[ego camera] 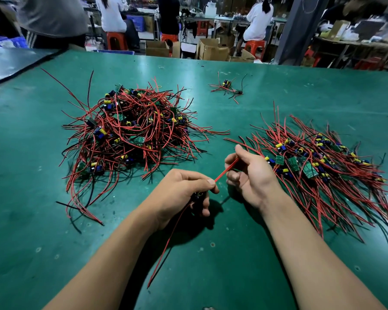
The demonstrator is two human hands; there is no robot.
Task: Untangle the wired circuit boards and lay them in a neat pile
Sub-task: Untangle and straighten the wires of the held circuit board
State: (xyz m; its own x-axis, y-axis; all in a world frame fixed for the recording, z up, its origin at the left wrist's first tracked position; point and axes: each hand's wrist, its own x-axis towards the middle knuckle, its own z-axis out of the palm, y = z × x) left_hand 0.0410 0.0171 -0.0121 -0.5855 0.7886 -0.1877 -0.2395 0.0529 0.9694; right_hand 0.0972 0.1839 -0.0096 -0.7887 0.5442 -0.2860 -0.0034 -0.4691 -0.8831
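A tangled heap of circuit boards [130, 130] with red and black wires lies on the green table at the left. To the right lies an ordered pile of boards [316, 162], its wires running the same way. My left hand [184, 193] grips a small wired board, mostly hidden in the fist; red wires hang from it toward me. My right hand [246, 173] pinches the red wire [225, 172] stretched between the two hands, just left of the ordered pile.
A small separate cluster of wired boards [227, 86] lies farther back on the green table [211, 253]. Beyond the far edge sit people on red stools, cardboard boxes and workbenches. A grey table corner [9, 63] adjoins at the far left.
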